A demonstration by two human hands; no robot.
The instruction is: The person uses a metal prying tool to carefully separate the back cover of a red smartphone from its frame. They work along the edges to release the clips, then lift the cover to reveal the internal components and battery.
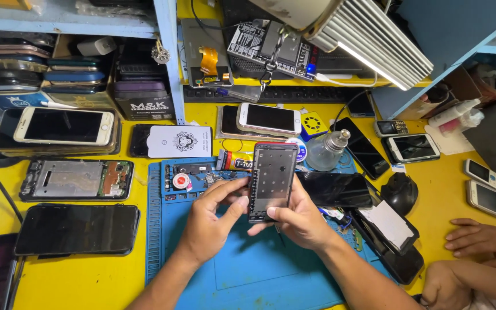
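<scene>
I hold a black phone frame [273,179], open-backed with small dots on its inner plate, upright over the blue work mat [248,275]. My left hand [209,221] grips its left edge with thumb and fingertips. My right hand [301,219] pinches its lower right edge, thumb across the bottom. A dark phone screen [335,190] lies just right of the frame on the mat. A small glue tube [235,161] lies behind the frame.
Several phones and screens lie on the yellow table [87,281]: a stripped phone [77,179], a black phone [77,229], a white phone [64,126]. A glass bottle [326,150], a black mouse [399,193] and a lamp [368,40] stand nearby. Another person's hands [480,238] rest at right.
</scene>
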